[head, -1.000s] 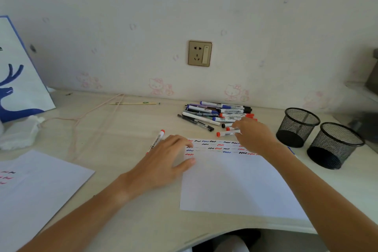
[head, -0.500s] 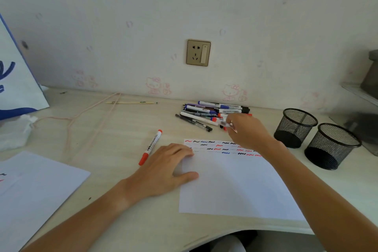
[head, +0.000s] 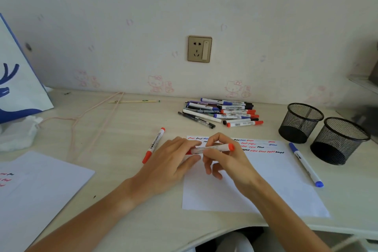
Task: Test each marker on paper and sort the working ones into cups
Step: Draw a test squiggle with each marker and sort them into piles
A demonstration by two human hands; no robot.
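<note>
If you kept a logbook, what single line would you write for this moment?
stage: testing | right hand: holds red marker over test paper | left hand: at its cap end | mesh cups: look empty

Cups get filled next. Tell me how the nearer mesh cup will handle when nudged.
The nearer mesh cup looks light, being open wire mesh and empty, so it would likely slide. Its wide flat base suggests it resists tipping. The blue marker beside it would probably roll.

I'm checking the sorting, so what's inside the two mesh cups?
Both black mesh cups show only dark bottoms, no markers sticking out. The mesh walls hide the near part of each floor.
</note>
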